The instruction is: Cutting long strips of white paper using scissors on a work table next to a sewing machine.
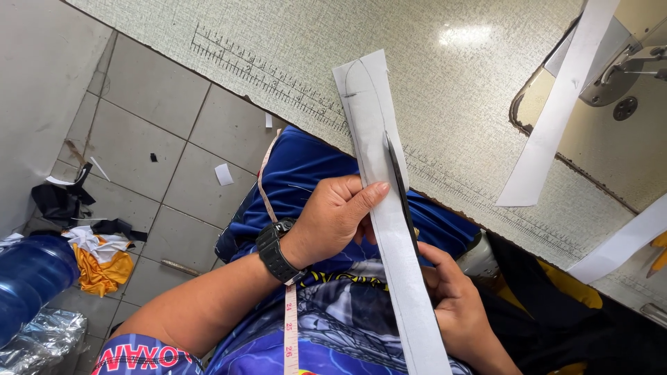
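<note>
My left hand (337, 215), with a black watch on its wrist, pinches a long white fabric strip (379, 160) that has a curved pencil line drawn near its far end. My right hand (455, 305) sits under the strip's near part and grips black scissors (399, 184), whose blades lie along the strip's right edge. The strip reaches from my lap up over the edge of the speckled table (431, 76).
A ruler scale runs along the table's edge. A sewing machine (625, 76) and two more white strips (556, 111) lie at the right. A measuring tape (290, 326) hangs over my blue shirt. Cloth scraps (97, 257) and a blue bottle (31, 274) sit on the tiled floor.
</note>
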